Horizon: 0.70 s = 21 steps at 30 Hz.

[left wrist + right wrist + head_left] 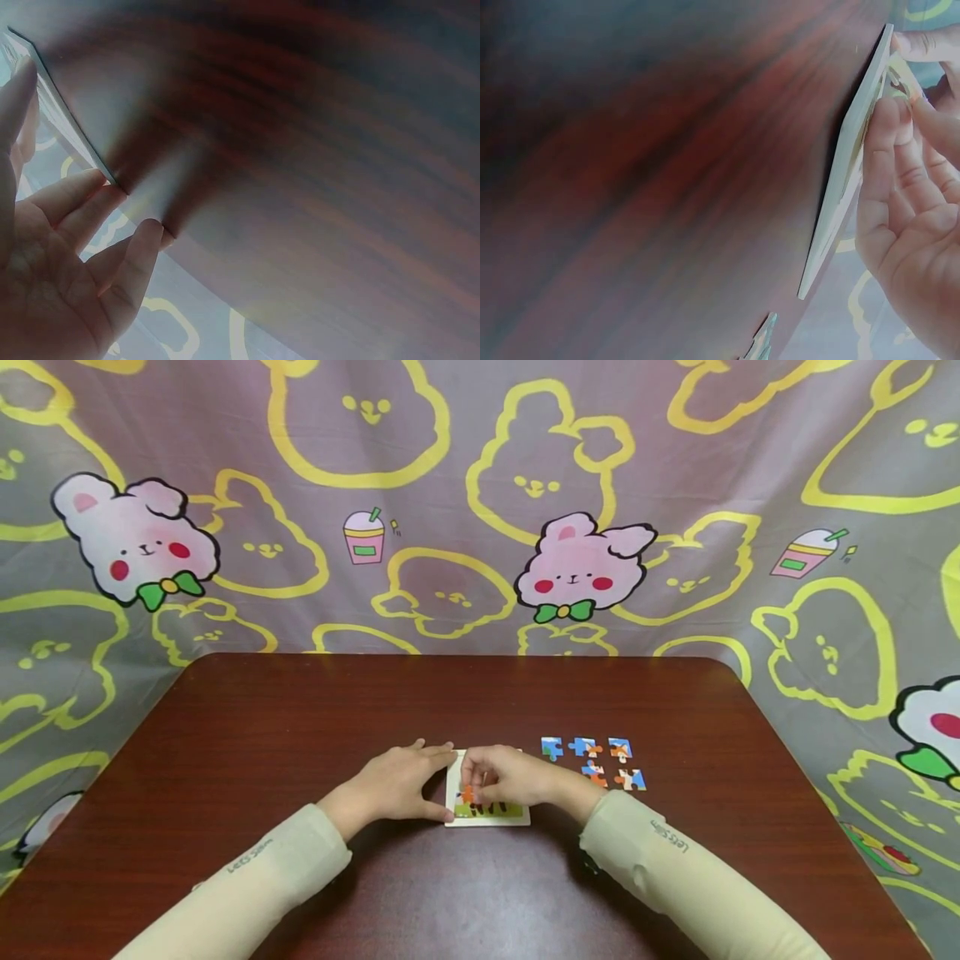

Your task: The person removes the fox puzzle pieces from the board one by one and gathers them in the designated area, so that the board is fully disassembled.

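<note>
A small white-framed puzzle board (489, 823) lies on the table, part of its picture showing green with dark marks. My right hand (517, 774) is over it and pinches an orange jigsaw piece (467, 794) between thumb and fingertips, low at the board's left side. In the right wrist view the piece (906, 79) is held at a tilt against the tray, mostly covered by fingers. My left hand (392, 782) touches the board's left edge with thumb and fingers spread. The left wrist view shows those fingers fairly straight along the board's side (71, 124). Both hands hide much of the picture.
Several loose jigsaw pieces (583, 747), blue and orange, lie to the right of the board, near my right forearm. The dark red-brown table (337, 702) runs back to a patterned curtain (450, 527) that hangs behind and at both sides.
</note>
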Tool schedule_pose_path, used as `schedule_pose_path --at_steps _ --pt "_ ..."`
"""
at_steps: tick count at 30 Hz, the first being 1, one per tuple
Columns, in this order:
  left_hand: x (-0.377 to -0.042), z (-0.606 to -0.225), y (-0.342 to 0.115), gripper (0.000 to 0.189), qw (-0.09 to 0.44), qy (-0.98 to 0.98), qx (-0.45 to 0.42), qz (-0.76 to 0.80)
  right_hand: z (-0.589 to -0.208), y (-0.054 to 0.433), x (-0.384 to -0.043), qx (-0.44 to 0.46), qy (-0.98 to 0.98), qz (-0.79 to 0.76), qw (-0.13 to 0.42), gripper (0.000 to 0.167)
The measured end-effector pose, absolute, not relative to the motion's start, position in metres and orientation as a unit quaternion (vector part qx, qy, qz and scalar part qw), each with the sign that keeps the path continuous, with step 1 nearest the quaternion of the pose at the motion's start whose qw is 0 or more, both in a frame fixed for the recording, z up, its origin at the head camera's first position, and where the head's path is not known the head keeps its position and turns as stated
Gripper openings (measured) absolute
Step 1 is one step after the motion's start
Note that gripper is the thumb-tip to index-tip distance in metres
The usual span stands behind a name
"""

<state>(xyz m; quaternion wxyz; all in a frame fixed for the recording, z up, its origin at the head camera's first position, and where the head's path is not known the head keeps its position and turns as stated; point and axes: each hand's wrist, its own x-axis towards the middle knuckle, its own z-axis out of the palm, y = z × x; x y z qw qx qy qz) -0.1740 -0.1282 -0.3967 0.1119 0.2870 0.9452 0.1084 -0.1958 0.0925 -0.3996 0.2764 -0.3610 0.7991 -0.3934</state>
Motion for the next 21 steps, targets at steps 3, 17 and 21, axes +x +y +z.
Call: schedule_pose_path --at_steps 3,17,21 --pt "-0.174 -0.397 -0.127 0.085 0.113 0.945 0.286 0.109 -0.399 0.094 -0.196 -0.364 0.799 -0.395 0.269 0.014" --pt "-0.175 -0.399 -0.127 0.084 0.114 0.947 0.285 0.099 -0.398 0.108 -0.198 -0.373 0.794 -0.410 0.250 0.013" --pt "-0.175 -0.399 -0.126 0.083 0.114 0.947 0.284 0.099 -0.400 0.115 -0.198 -0.369 0.796 -0.411 0.246 0.013"
